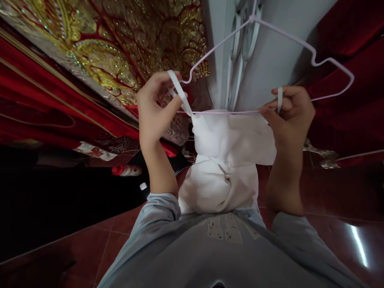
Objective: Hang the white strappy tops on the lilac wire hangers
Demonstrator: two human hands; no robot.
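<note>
A white garment point(225, 160) with thin shoulder straps hangs in front of me. A pale wire hanger point(270, 30) is held up against a white wall, its bottom bar running along the garment's top edge. My left hand point(156, 108) pinches the left strap point(180, 92) near the hanger's left end. My right hand point(288, 112) is closed around the right strap point(280, 98) and touches the hanger's bottom bar. Both of my forearms come out of grey sleeves.
Red cloth with a gold embroidered panel point(120, 44) hangs at the left. More red cloth point(351, 60) hangs at the right. Below lies a dark red tiled floor point(75, 248). A white bottle with a red cap point(126, 170) lies on the floor.
</note>
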